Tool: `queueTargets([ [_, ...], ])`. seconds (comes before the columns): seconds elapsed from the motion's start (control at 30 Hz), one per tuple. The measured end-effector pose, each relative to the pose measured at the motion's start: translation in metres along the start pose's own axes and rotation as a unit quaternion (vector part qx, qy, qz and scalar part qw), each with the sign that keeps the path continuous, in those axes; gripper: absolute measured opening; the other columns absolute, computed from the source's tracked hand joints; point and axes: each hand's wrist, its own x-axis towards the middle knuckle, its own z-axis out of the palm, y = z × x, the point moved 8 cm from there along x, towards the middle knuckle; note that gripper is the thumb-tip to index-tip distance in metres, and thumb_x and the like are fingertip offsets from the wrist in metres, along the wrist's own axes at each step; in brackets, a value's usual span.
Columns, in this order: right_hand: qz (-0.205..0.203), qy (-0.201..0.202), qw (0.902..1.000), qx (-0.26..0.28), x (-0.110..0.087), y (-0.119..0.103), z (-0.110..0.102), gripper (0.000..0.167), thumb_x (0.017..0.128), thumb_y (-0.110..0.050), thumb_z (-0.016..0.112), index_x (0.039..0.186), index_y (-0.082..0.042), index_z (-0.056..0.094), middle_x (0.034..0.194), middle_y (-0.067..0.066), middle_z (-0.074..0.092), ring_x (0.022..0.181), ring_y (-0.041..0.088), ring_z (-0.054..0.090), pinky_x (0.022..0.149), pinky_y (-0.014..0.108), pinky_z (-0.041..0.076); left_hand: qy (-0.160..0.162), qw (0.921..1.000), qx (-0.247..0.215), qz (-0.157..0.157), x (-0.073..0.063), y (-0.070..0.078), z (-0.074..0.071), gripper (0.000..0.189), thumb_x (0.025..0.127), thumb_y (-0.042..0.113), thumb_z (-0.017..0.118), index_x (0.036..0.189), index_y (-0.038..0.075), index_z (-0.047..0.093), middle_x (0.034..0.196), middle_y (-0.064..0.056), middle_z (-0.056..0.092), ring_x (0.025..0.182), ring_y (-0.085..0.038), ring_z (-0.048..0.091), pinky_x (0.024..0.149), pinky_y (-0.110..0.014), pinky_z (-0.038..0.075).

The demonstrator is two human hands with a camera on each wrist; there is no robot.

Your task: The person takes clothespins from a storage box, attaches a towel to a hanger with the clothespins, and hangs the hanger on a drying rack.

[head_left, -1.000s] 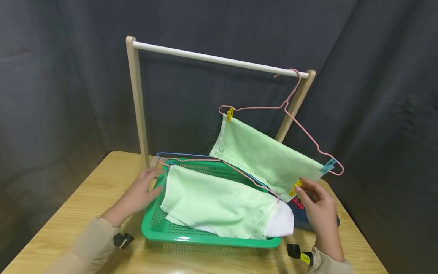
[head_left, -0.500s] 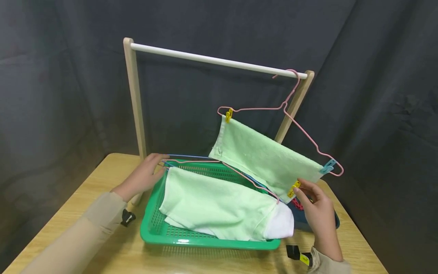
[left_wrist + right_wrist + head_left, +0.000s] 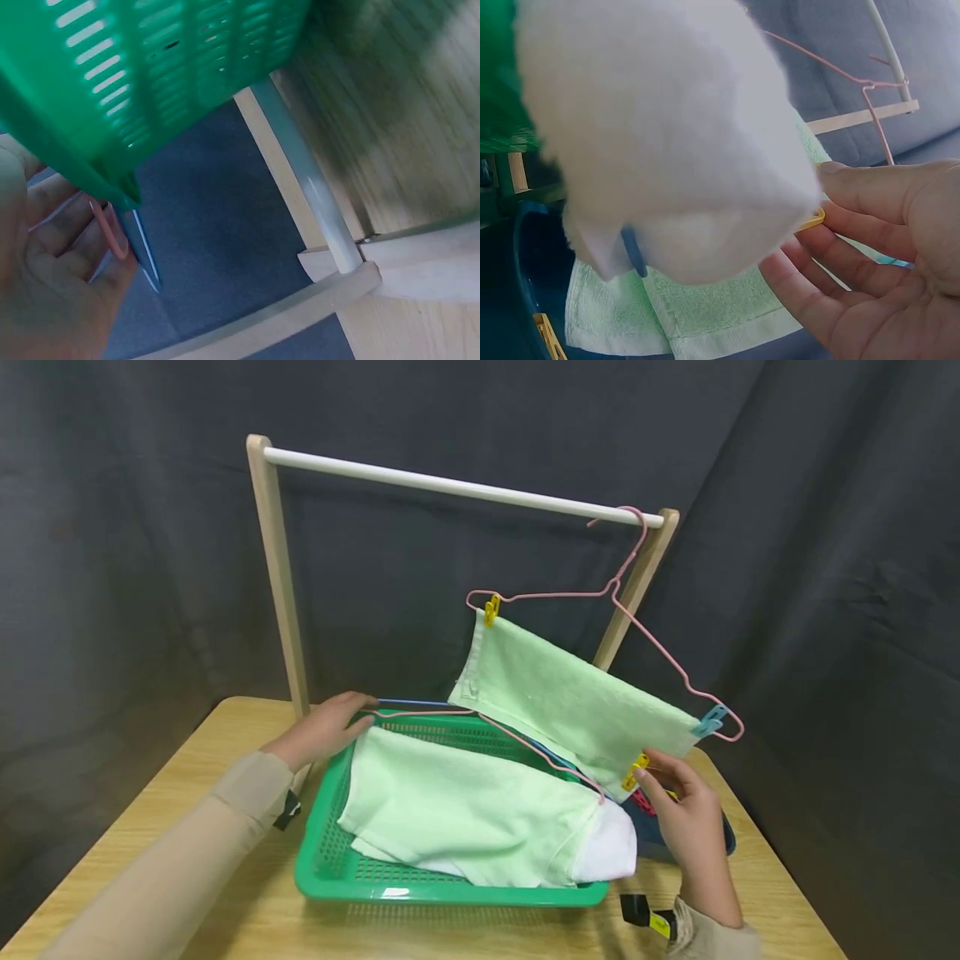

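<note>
Now the left hand (image 3: 324, 727), thumb apart, has reached the hangers (image 3: 423, 713) left of the basket (image 3: 450, 896), seemingly graspable; the right hand (image 3: 692, 810) pinches a clothespin (image 3: 633, 775).

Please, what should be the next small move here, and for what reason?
Probably the left grip should pinch the left end of the lower pink hanger and steady it: the fingers are at that end, the lower green towel lies in the basket just in front, and the right grip holds a yellow clip that could fasten them.

beige sleeves (image 3: 191, 852), black wrist devices (image 3: 636, 909)
</note>
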Motion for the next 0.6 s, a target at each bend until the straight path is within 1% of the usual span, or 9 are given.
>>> queueTargets([
  [0.07, 0.0, 0.0, 1.0, -0.001, 0.0, 0.0, 0.001, 0.04, 0.1, -0.022, 0.066, 0.136, -0.004, 0.062, 0.126, 0.017, 0.064, 0.095, -0.009, 0.052, 0.075, 0.002, 0.043, -0.003, 1.0, 0.006, -0.001, 0.002, 0.001, 0.001, 0.041, 0.106, 0.018, 0.054, 0.14, -0.006, 0.052, 0.141, -0.027, 0.053, 0.131, -0.045, 0.05, 0.107, -0.06, 0.039],
  [0.13, 0.0, -0.002, 1.0, -0.001, 0.001, 0.0, 0.002, 0.04, 0.1, -0.021, 0.066, 0.136, -0.004, 0.061, 0.126, 0.017, 0.064, 0.095, -0.009, 0.052, 0.075, 0.003, 0.043, -0.002, 0.9999, 0.011, 0.005, 0.004, 0.003, 0.001, 0.039, 0.105, 0.016, 0.056, 0.138, -0.005, 0.054, 0.137, -0.025, 0.057, 0.128, -0.044, 0.053, 0.106, -0.059, 0.041],
  [0.3, -0.005, -0.008, 1.0, 0.001, 0.0, -0.002, 0.004, 0.04, 0.1, -0.02, 0.066, 0.136, -0.003, 0.061, 0.125, 0.018, 0.063, 0.093, -0.011, 0.052, 0.074, 0.004, 0.046, 0.011, 0.9991, 0.027, 0.03, 0.008, 0.008, 0.0, 0.03, 0.101, 0.012, 0.062, 0.127, -0.004, 0.063, 0.115, -0.016, 0.066, 0.109, -0.036, 0.061, 0.095, -0.053, 0.049],
  [0.43, -0.01, -0.005, 0.9999, -0.001, 0.0, -0.003, 0.004, 0.04, 0.1, -0.02, 0.066, 0.136, -0.003, 0.061, 0.124, 0.019, 0.064, 0.092, -0.012, 0.052, 0.073, 0.004, 0.046, 0.009, 0.999, 0.031, 0.03, 0.007, 0.007, 0.0, 0.022, 0.1, 0.013, 0.065, 0.118, 0.001, 0.07, 0.104, -0.008, 0.065, 0.099, -0.029, 0.058, 0.089, -0.048, 0.051],
  [0.6, -0.008, -0.005, 0.9999, -0.005, 0.0, -0.003, 0.003, 0.04, 0.101, -0.021, 0.066, 0.136, -0.003, 0.061, 0.125, 0.018, 0.063, 0.093, -0.011, 0.052, 0.074, 0.004, 0.045, 0.021, 0.9969, 0.038, 0.066, 0.003, 0.011, -0.001, 0.015, 0.097, 0.008, 0.067, 0.109, 0.004, 0.075, 0.096, -0.005, 0.061, 0.089, -0.024, 0.051, 0.078, -0.041, 0.047],
])
